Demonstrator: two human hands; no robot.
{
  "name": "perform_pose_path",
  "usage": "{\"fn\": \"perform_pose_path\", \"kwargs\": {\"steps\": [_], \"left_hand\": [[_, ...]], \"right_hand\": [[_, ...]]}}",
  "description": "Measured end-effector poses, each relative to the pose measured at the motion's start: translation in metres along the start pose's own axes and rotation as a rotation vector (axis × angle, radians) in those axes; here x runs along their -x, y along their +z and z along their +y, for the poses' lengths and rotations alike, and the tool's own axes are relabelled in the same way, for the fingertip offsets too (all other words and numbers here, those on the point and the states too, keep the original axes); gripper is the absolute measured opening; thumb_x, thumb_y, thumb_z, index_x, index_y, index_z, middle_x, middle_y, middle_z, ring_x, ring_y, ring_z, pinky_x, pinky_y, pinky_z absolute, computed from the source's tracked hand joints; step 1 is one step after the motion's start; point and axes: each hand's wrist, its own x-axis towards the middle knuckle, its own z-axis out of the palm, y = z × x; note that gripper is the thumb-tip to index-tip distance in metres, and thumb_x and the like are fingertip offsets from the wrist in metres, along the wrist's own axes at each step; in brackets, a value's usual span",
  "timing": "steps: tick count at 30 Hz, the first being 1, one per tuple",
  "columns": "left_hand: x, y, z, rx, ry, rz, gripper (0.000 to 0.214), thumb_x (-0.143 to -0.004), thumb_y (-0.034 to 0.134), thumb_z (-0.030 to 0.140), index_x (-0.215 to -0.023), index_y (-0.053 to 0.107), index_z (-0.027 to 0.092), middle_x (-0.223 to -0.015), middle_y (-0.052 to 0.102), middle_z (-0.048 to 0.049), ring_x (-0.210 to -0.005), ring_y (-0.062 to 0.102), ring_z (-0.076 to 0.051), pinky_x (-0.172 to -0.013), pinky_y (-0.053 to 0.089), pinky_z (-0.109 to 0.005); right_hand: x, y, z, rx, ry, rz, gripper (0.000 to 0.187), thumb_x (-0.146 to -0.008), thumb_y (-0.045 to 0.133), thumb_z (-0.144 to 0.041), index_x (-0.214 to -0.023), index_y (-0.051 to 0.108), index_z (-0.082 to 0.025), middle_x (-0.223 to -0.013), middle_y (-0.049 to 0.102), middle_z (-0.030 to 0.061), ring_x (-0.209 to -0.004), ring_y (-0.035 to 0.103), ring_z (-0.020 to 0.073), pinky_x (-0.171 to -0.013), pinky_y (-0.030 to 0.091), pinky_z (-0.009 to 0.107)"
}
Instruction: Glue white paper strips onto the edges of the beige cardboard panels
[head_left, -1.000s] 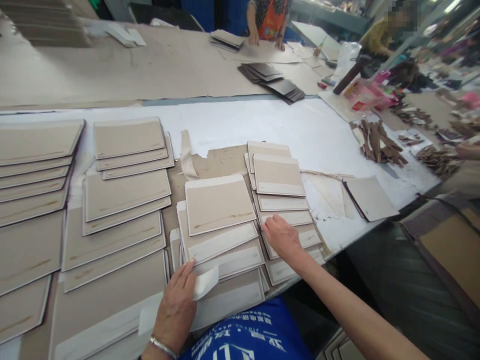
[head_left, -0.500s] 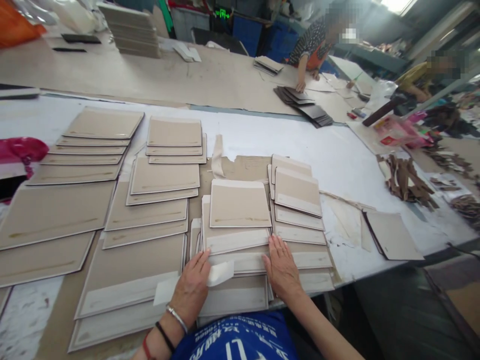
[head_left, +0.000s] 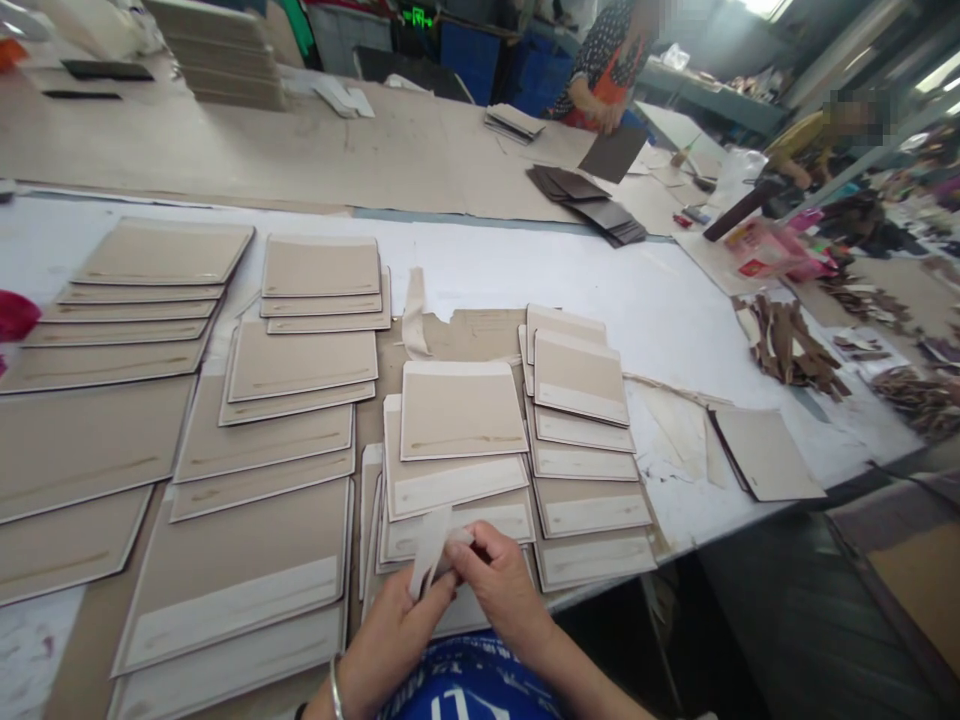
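Close to my body, my left hand (head_left: 409, 615) is closed on pale paper strips (head_left: 433, 545) that stick up past its thumb. My right hand (head_left: 499, 575) pinches at the same strips from the right, its fingertips meeting the left thumb. Both hands are over the near end of the middle column of beige panels. The top panel (head_left: 463, 408) there has a thin brownish line along its lower edge. Beneath it lies a panel (head_left: 457, 487) with a white strip along its lower edge.
More overlapping panels (head_left: 247, 580) lie in columns to the left, and another column (head_left: 581, 375) stands to the right. A separate panel (head_left: 769, 455) and brown scraps (head_left: 791, 345) lie farther right. Across the table, a co-worker's hands hold a dark sheet (head_left: 613, 152).
My right hand has lifted off the panels and moved left to meet my left hand at the strips. The co-worker has raised a dark sheet. The view has shifted slightly.
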Motion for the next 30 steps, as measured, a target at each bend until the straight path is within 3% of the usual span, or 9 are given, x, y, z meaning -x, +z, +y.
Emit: {"fn": "perform_pose_path", "kwargs": {"steps": [3,5,9,12,18,25,30], "left_hand": [[-0.001,-0.004,-0.007,0.013,-0.015,0.06,0.039,-0.079,0.039,0.044,-0.069,0.062,0.015,-0.067,0.067,-0.0048,-0.068,0.062,-0.019,-0.066,0.051,-0.029],[-0.004,-0.006,-0.016,-0.098,0.033,0.142,0.036,-0.08,0.039,0.041,-0.073,0.064,0.016,-0.068,0.068,-0.0056,-0.068,0.063,-0.019,-0.065,0.052,-0.029],[-0.013,-0.007,-0.031,-0.523,0.424,0.352,0.027,-0.076,0.039,0.014,-0.088,0.063,0.017,-0.097,0.066,-0.0091,-0.094,0.059,-0.021,-0.083,0.05,-0.036],[-0.021,-0.006,-0.039,-0.799,0.589,0.416,0.041,-0.062,0.031,-0.004,-0.082,0.06,0.015,-0.117,0.056,-0.0115,-0.116,0.044,-0.022,-0.095,0.042,-0.042],[-0.028,-0.005,-0.052,-1.007,0.644,0.385,0.046,-0.053,0.028,-0.009,-0.081,0.058,0.012,-0.114,0.057,-0.0127,-0.116,0.044,-0.022,-0.093,0.046,-0.039],[-0.03,-0.008,-0.052,-1.024,0.655,0.384,0.044,-0.054,0.03,-0.008,-0.082,0.057,0.012,-0.112,0.058,-0.0125,-0.112,0.047,-0.022,-0.091,0.047,-0.038],[-0.03,-0.008,-0.054,-1.017,0.647,0.394,0.043,-0.055,0.03,-0.008,-0.082,0.057,0.012,-0.112,0.058,-0.0122,-0.111,0.048,-0.022,-0.091,0.048,-0.038]], "right_hand": [[-0.005,-0.01,0.006,0.046,-0.005,-0.03,0.024,-0.079,0.048,-0.039,-0.07,0.053,-0.018,-0.061,0.055,-0.0016,-0.059,0.055,0.0128,-0.057,0.045,0.025],[-0.01,-0.028,0.012,0.26,-0.12,0.056,0.02,-0.082,0.046,-0.035,-0.079,0.057,-0.018,-0.075,0.06,0.0022,-0.072,0.057,0.0149,-0.065,0.046,0.026],[-0.032,-0.076,0.03,0.812,-0.406,0.337,0.025,-0.086,0.038,-0.024,-0.098,0.058,-0.018,-0.095,0.059,0.0083,-0.094,0.052,0.0182,-0.087,0.041,0.033],[-0.051,-0.098,0.039,1.009,-0.45,0.347,0.029,-0.088,0.033,-0.021,-0.102,0.058,-0.017,-0.092,0.059,0.0089,-0.092,0.051,0.0186,-0.087,0.04,0.034],[-0.07,-0.095,0.034,1.166,-0.289,0.284,0.026,-0.088,0.036,-0.021,-0.103,0.057,-0.018,-0.089,0.058,0.0063,-0.09,0.05,0.0164,-0.081,0.04,0.026],[-0.08,-0.096,0.025,1.238,-0.215,0.186,0.014,-0.087,0.042,-0.022,-0.082,0.055,-0.02,-0.085,0.058,0.0027,-0.084,0.051,0.0152,-0.075,0.038,0.024],[-0.082,-0.095,0.028,1.322,-0.163,0.162,0.013,-0.088,0.039,-0.023,-0.086,0.051,-0.018,-0.086,0.056,0.0044,-0.079,0.053,0.0152,-0.065,0.036,0.023]]}}
